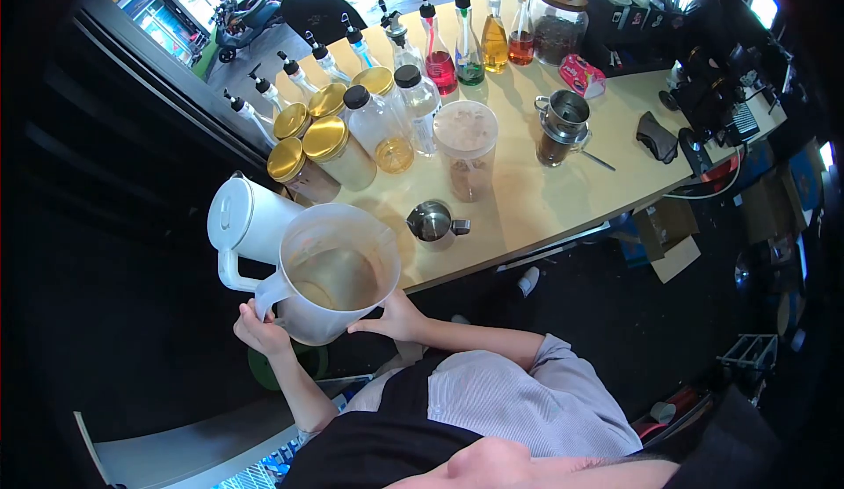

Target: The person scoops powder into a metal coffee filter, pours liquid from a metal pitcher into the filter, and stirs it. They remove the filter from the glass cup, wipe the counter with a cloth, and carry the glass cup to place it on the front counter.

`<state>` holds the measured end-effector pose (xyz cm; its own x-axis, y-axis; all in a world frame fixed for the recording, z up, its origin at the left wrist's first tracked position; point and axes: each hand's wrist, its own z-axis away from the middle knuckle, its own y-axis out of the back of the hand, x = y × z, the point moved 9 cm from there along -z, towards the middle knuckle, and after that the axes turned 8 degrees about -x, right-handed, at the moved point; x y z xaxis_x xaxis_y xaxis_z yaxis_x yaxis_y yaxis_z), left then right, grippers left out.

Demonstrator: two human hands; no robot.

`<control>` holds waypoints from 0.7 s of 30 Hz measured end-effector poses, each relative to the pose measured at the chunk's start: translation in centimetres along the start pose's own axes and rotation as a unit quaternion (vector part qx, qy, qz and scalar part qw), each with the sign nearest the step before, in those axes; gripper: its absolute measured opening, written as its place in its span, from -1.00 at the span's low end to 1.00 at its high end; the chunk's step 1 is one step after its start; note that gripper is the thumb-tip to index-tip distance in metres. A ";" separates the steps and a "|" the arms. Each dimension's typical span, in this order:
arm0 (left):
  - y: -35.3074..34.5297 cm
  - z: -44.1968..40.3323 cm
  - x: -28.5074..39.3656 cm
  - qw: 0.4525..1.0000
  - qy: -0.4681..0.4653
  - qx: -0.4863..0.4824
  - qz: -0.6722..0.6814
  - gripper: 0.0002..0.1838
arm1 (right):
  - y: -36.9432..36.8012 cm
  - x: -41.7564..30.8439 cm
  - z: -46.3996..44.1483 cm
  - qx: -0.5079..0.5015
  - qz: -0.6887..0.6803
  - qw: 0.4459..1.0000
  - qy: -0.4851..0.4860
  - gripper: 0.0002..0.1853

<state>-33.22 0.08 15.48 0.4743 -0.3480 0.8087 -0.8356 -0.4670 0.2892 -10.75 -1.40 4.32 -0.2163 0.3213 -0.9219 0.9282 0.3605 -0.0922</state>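
Note:
My left hand is closed around the handle of a large translucent plastic pitcher, which I hold at the counter's near left end. My right hand presses against the pitcher's lower right side, thumb along the wall and the other fingers partly hidden. Its inside looks cloudy with a brownish tint; I cannot tell how much liquid is there. Just behind it is a white lidded jug. A small steel milk pitcher stands to the right, near the counter edge.
Several gold-lidded jars and pump bottles line the counter's back. A tall translucent tub stands mid-counter. Farther right are a metal drip filter on a glass, a pink pack and a dark cloth. Cardboard boxes lie below.

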 end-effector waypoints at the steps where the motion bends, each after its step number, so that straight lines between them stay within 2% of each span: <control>1: -0.1 0.0 0.5 1.000 -0.011 -0.006 -0.018 -0.42 | -0.2 0.0 0.0 -0.011 0.006 1.000 0.001 -0.26; 4: -0.2 -0.1 1.3 0.999 -0.025 -0.010 -0.040 -0.42 | -0.4 0.4 0.0 -0.009 -0.048 0.999 0.015 -0.25; 8: -0.4 -0.3 2.0 0.998 -0.040 -0.022 -0.053 -0.43 | -0.1 0.5 0.1 -0.012 -0.051 0.999 -0.005 -0.24; 12: -0.5 -0.4 1.7 0.998 -0.038 0.000 -0.041 -0.44 | 0.5 0.1 0.2 -0.010 -0.016 1.000 -0.024 -0.21; 17: -1.9 -0.8 3.6 0.991 -0.083 -0.047 -0.097 -0.47 | 1.2 -0.3 0.4 0.003 -0.019 0.999 -0.038 -0.18; 19: -2.3 -0.9 3.9 0.990 -0.083 -0.050 -0.101 -0.47 | 1.4 -0.5 0.3 0.010 0.022 1.000 -0.011 -0.17; 21: -2.6 -0.9 3.9 0.990 -0.083 -0.054 -0.104 -0.47 | 1.6 -0.3 0.5 0.017 0.002 1.000 -0.021 -0.16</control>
<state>-29.45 0.67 18.40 0.6699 -0.3861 0.6341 -0.7363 -0.4552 0.5007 -9.05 -1.31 4.27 -0.2004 0.2855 -0.9372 0.9390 0.3288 -0.1007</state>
